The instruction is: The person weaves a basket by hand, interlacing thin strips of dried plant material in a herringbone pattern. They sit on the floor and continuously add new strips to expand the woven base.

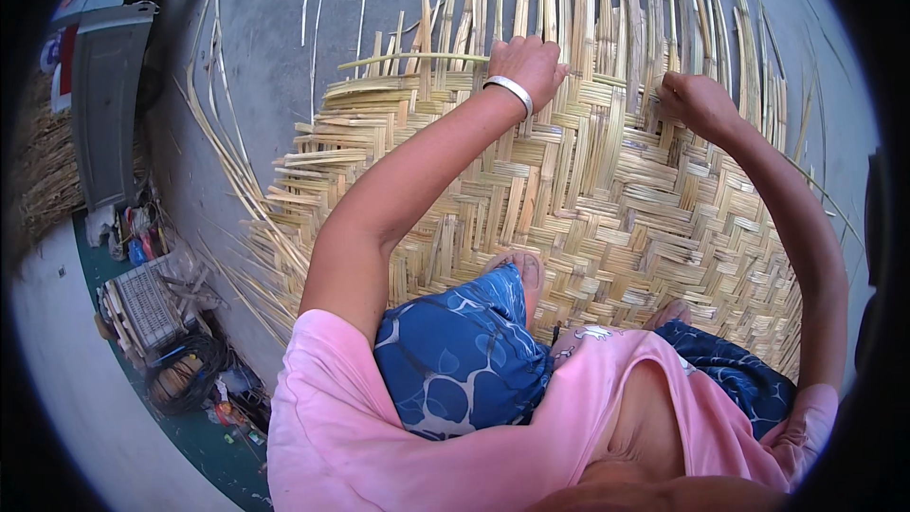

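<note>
A large woven bamboo mat (588, 199) is spread on the concrete floor (256, 57), with small colourful packages (232, 412) piled at lower left. The left hand (526, 66), wearing a silver bangle (510, 90), is closed in a narrow grip on a horizontal bamboo strip (408, 59). The right hand (697, 100) is curled among upright strips (664, 28); its grip cannot be told.

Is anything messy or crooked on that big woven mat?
One long strip lies crosswise by the left hand, across the upright loose strips. The mat's left edge is ragged, with stray strips scattered on the ground. The right hand grips strips at the unwoven end.
</note>
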